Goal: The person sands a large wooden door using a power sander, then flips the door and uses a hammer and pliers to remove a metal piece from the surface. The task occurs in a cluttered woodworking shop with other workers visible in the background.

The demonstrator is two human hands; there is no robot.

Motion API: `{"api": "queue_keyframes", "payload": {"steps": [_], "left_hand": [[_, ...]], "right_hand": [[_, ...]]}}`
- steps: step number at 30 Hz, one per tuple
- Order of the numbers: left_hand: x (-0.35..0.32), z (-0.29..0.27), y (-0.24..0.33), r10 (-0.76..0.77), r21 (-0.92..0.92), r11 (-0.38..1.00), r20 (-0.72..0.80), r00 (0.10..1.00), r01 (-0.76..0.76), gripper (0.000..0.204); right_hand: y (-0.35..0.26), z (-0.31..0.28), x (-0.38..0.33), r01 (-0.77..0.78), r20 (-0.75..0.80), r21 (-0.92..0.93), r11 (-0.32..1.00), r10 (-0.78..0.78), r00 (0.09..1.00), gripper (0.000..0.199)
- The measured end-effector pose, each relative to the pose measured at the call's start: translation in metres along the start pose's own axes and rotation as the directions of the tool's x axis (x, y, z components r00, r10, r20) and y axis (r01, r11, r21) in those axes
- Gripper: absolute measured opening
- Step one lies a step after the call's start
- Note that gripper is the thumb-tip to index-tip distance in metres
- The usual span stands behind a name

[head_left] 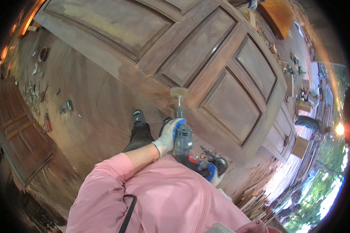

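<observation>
Dusty brown floor (93,97), with one panelled door (231,106) up front and another door (21,132) off left. One power drill (184,141) sits between two gloved hands: left hand (167,136) has its fingers closed round the front body, right hand's (214,173) fingers wrap the rear grip. One round pad (179,92) up at the drill's tip, can't tell if it's touching wood.

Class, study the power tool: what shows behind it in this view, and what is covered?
Behind the power tool, a panelled door, brown floor and pink jacket show around it. What the power tool and left hand cover cannot be seen.
</observation>
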State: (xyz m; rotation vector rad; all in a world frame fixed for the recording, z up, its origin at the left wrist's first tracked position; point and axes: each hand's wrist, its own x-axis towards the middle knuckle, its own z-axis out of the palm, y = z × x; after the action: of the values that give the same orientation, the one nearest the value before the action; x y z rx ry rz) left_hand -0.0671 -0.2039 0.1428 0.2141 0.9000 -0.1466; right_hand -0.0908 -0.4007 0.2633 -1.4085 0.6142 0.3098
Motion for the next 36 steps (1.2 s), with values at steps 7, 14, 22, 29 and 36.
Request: {"api": "queue_keyframes", "payload": {"steps": [7,14,22,29,36], "left_hand": [[-0.006,-0.091,0.131,-0.020,0.023,1.000,0.038,0.999,0.019,0.024],[0.018,-0.078,0.062,-0.093,0.350,0.937,0.257,0.962,-0.003,0.022],[0.014,-0.039,-0.018,-0.251,0.458,0.875,0.147,0.957,0.159,0.019],[0.010,-0.074,0.084,-0.233,0.333,0.923,0.084,0.969,0.193,0.020],[-0.004,-0.041,0.039,-0.335,0.208,0.929,0.129,0.933,0.304,0.029]], "right_hand": [[0.062,0.133,-0.026,0.034,0.193,0.104,0.994,-0.054,0.980,0.024],[0.083,0.094,-0.078,0.219,-0.252,0.222,0.950,-0.162,0.954,0.021],[0.089,0.038,-0.092,0.311,-0.484,0.292,0.904,-0.141,0.864,0.016],[0.087,0.088,-0.075,0.083,-0.040,0.241,0.967,-0.076,0.996,0.021],[0.056,0.050,-0.069,0.076,0.119,0.442,0.894,-0.142,0.983,0.029]]}}
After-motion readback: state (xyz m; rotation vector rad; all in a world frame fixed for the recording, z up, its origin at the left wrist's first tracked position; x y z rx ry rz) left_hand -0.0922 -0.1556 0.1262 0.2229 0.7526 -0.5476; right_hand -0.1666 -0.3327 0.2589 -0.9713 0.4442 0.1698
